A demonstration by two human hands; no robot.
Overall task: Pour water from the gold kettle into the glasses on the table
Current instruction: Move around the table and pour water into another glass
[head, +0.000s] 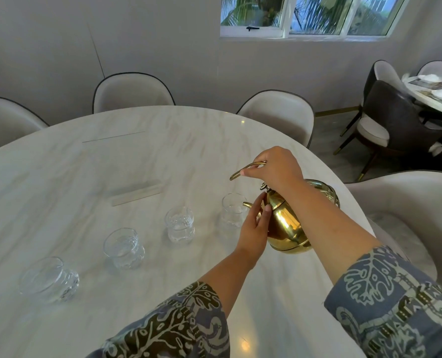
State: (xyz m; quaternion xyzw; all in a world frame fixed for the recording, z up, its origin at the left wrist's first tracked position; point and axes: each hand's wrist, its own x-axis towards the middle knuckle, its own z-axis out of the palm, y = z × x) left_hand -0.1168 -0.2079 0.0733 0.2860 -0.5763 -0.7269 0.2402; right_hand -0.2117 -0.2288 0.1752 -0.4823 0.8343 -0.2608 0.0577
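The gold kettle (289, 223) is tilted to the left above the white marble table (111, 164). My right hand (274, 171) is closed around its curved handle. My left hand (256, 226) presses against the kettle's body beside the spout. The spout tip reaches over the rim of the rightmost glass (233, 209). Three more clear glasses run in a diagonal row toward the near left: one (180, 224), another (124, 248) and the nearest (49, 279). No stream of water is visible.
Pale upholstered chairs (133, 93) ring the far edge of the table, and one (406, 202) stands close on my right. A flat white strip (137, 193) lies behind the glasses. A second table (437, 94) with plates is at the far right.
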